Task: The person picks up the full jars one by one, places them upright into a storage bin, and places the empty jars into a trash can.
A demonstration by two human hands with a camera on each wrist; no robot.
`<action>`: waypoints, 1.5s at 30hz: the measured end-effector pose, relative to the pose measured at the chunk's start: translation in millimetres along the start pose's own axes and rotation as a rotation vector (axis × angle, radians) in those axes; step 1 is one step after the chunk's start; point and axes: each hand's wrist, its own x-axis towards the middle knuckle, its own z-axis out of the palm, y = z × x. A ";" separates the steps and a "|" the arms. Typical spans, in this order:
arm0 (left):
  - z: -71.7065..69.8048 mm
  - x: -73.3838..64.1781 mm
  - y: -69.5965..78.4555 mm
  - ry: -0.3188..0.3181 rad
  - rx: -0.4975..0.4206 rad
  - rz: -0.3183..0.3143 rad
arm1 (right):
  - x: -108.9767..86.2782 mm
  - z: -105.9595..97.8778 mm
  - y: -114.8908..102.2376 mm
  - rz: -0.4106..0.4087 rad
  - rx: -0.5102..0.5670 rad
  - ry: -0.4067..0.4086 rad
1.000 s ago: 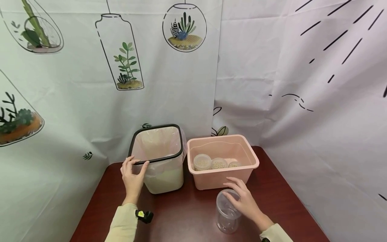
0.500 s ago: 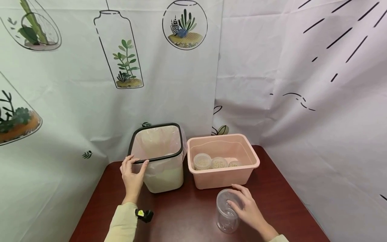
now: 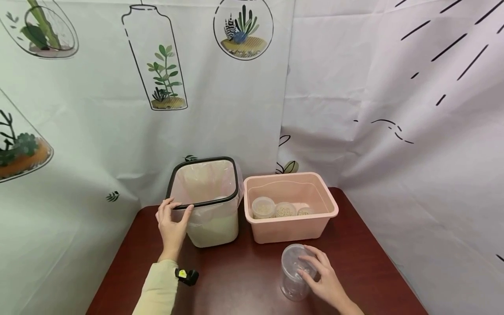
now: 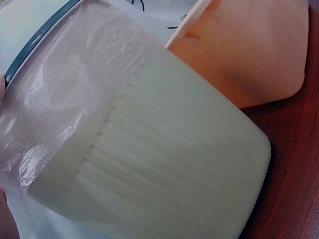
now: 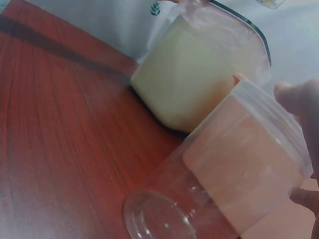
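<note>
At the front right of the table a clear plastic jar stands upright, with a translucent lid on it. My right hand is at the lid's right side, its fingers and thumb curved and apart over the lid; whether they touch it is unclear. The right wrist view shows the see-through jar beside the fingertips. My left hand holds the front left corner of a trash bin, fingers over its black rim and thumb at the front. A thin plastic bag lines this bin.
Right of the bin stands a pink tub. Along its front wall sit several clear jars, including one lidded jar and one with pale beans. A printed cloth hangs behind the dark red table.
My right hand has drawn down and to the right, nearer the jar's right edge, and its fingers have come closer together. The left hand stays on the bin's rim. The view tilts down slightly.
</note>
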 end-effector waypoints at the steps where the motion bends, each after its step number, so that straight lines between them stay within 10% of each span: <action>1: 0.1 0.2 -0.1 -0.001 0.002 -0.003 | -0.9 -0.2 0.0 -0.006 0.007 0.002; 45: -0.1 0.0 0.1 -0.008 0.005 0.002 | 15.6 -12.5 -20.3 -0.181 0.223 0.141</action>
